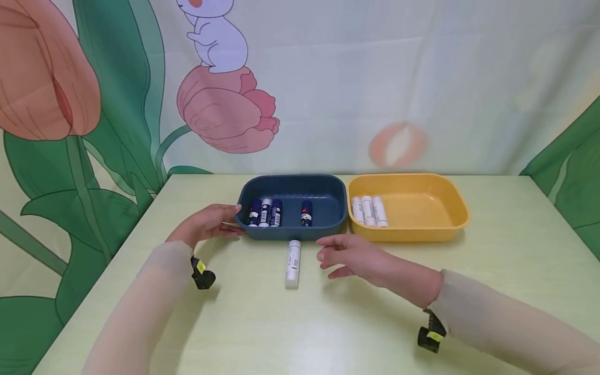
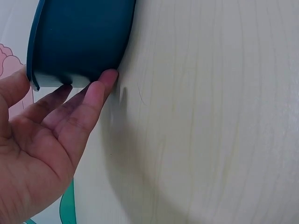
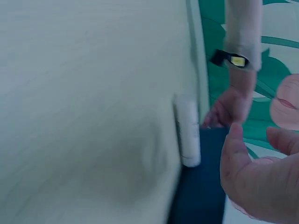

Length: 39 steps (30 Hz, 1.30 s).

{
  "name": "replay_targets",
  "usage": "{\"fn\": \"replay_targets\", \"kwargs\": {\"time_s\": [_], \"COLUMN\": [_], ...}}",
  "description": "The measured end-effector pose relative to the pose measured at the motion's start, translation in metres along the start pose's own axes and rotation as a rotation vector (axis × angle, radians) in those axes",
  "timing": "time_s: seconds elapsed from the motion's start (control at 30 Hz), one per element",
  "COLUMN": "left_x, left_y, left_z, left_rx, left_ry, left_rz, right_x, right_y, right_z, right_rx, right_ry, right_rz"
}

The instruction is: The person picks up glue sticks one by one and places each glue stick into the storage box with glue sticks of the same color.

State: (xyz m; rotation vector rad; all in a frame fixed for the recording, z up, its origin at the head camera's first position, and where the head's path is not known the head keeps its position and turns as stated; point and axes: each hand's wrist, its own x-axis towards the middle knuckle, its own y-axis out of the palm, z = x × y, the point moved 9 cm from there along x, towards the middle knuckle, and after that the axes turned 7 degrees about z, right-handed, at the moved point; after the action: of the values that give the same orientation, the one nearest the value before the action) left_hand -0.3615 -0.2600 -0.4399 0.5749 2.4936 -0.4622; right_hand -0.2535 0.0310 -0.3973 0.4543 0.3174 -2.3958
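My left hand [image 1: 208, 223] holds the left end of a dark blue tray [image 1: 300, 233], thumb at its rim and fingertips against the outer end wall. The left wrist view shows the fingers [image 2: 81, 112] spread along the low edge of that wall. A white glue stick [image 1: 292, 264] with a clear end lies on the table just in front of the tray. To its right hovers my right hand [image 1: 353, 256], fingers loosely bent with nothing between them. Several glue sticks with dark blue wrappers, such as one dark blue glue stick [image 1: 306, 212], lie inside the blue tray.
A yellow tray [image 1: 422, 234] stands right beside the blue one, with three white glue sticks [image 1: 368, 211] at its left end. Behind the pale table [image 1: 244, 333] hangs a cloth [image 1: 328, 94] printed with flowers and a white animal.
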Motion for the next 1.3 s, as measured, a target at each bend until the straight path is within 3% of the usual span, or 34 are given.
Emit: {"fn": "replay_targets", "kwargs": {"time_s": [0.23,0.4,0.57,0.9,1.07,1.3], "left_x": [0.001,0.002,0.0,-0.004,-0.002,0.004], "left_y": [0.0,-0.003,-0.006,-0.003,-0.003,0.001], "left_z": [-0.001,-0.002,-0.002,-0.004,-0.001,0.001], "left_rx": [-0.003,-0.013,-0.017,-0.002,-0.014,-0.001], "left_ry": [0.005,0.007,0.013,0.051,0.033,0.011], "left_rz": [0.007,0.005,0.004,0.03,0.018,0.015], "right_x": [0.042,0.06,0.072,0.074,0.073,0.07], "right_y": [0.013,0.016,0.015,0.017,0.017,0.021], "right_z": [-0.022,-0.025,-0.023,-0.018,-0.021,-0.029], "right_rx": [0.013,0.003,0.002,-0.087,-0.094,-0.001], "right_ry": [0.135,0.219,0.247,0.222,0.23,0.235], "right_rz": [-0.104,-0.189,-0.267,-0.39,-0.396,-0.36]}}
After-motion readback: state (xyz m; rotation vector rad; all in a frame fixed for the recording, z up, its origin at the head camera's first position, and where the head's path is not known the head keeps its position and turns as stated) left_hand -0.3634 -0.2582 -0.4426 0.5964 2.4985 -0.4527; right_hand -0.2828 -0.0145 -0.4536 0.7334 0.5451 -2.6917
